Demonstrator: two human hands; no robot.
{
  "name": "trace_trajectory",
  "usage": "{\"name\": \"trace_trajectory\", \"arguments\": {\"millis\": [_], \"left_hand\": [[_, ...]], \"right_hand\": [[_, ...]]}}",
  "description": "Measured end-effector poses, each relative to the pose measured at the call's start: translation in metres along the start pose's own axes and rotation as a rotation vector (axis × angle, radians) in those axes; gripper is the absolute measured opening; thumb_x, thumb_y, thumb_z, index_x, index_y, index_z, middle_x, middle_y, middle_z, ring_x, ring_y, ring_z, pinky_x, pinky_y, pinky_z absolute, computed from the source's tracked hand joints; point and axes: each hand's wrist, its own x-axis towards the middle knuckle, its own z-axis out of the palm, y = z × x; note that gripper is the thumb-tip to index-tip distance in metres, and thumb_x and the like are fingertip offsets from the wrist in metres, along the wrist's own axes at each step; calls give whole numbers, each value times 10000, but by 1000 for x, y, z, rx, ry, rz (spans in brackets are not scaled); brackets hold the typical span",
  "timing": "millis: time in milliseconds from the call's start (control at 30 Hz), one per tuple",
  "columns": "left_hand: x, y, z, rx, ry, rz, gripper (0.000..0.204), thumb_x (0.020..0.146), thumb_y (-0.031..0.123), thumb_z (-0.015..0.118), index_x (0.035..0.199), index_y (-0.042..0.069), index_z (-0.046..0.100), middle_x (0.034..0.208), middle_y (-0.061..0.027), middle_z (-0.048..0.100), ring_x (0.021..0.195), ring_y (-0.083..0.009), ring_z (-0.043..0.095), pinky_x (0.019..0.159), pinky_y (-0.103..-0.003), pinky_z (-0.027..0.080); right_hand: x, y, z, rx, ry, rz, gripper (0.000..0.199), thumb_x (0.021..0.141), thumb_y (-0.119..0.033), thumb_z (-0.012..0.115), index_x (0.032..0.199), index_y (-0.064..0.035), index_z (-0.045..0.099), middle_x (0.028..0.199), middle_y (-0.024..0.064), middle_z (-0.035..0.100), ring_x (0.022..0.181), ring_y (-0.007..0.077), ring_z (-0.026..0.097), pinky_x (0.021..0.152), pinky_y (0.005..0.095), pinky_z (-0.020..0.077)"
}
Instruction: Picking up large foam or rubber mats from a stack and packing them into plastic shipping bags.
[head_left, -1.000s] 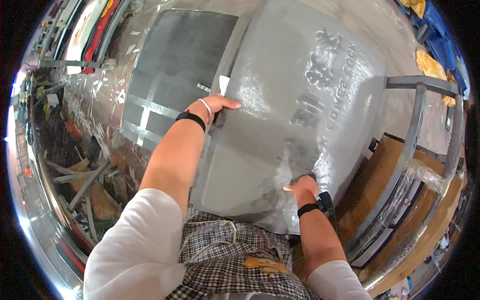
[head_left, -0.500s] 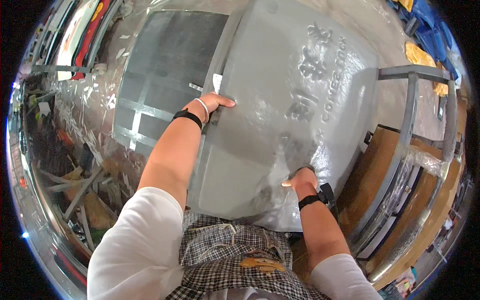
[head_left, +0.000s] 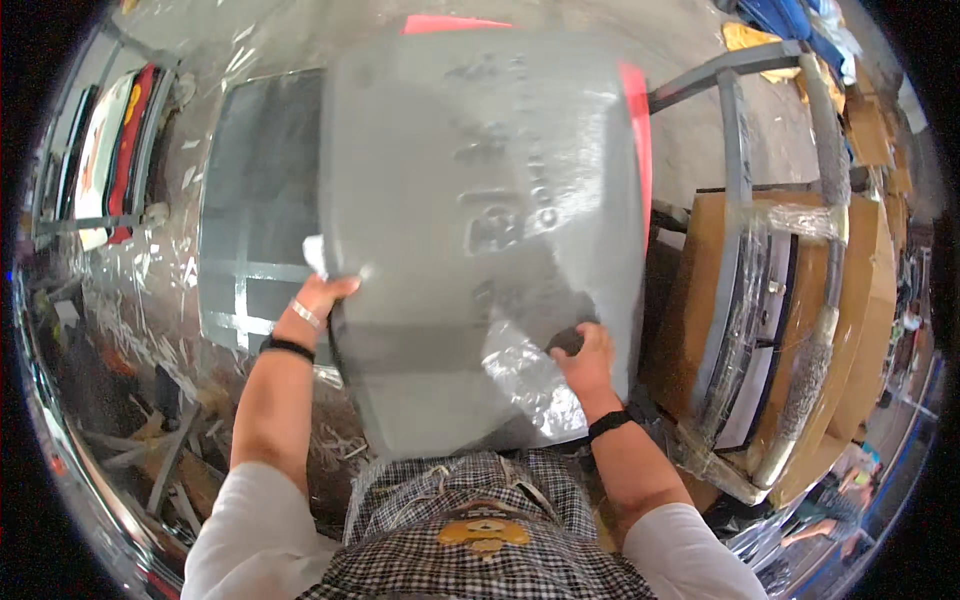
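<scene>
1. Two hands are pictured: one left hand [head_left: 325, 290] and one right hand [head_left: 585, 362].
2. One grey panel [head_left: 420, 200] is shown, and one dark pad [head_left: 568, 342] is held.
3. Two black wristbands [head_left: 285, 347] are worn, one per arm, along with one pale bracelet [head_left: 306, 314].
4. Two white sleeves [head_left: 250, 535] and one checked apron [head_left: 440, 575] are seen, with one orange emblem [head_left: 483, 535] displayed.
5. One dark board [head_left: 260, 130] and one white slip [head_left: 316, 253] are captured.
6. Two red edges [head_left: 637, 140] are glimpsed around the panel.
7. Two metal frames [head_left: 735, 130] are counted, one on either side.
</scene>
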Motion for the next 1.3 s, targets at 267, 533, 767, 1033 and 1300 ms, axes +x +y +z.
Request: {"name": "trace_trajectory", "arguments": {"millis": [267,533,767,1033,1300], "left_hand": [[-57,-51,-36,-134,58,-12,516,742,45,705,1228,8,534,1079,-107,660,985,-275,653,888,-420,536],[-51,-54,-46,-198,58,-90,548,715,29,731,1227,45,536,1064,-101,653,973,-267,654,868,-427,550],[-60,-36,-31,-220,62,-60,464,733,34,732,1171,8,582,1014,-106,672,917,-259,670,811,-420,563],[-98,9,-1,-68,67,85,370,733,13,732,1092,-13,644,1003,-107,689,887,-227,668,821,-369,528],[-180,98,24,-44,-95,187,377,762,14,708,1128,-29,630,1008,-124,693,881,-235,683,820,-368,543]], "right_hand": [[94,95,-9,451,-50,327,887,587,-345,878,1274,54,484,1230,231,570,1169,349,540,1008,405,413],[100,90,-21,840,-399,365,586,708,-150,804,1231,-4,583,1203,132,631,1089,274,606,956,369,446],[87,46,-43,881,-466,567,538,700,-52,786,1194,42,595,1128,143,659,999,278,646,899,383,495],[43,-41,-110,820,-431,398,379,732,-35,701,1087,78,632,1010,146,688,882,271,672,828,390,512],[-5,-96,-248,964,-504,238,414,718,-11,684,1121,64,625,1023,119,679,908,259,658,837,384,506]]}}
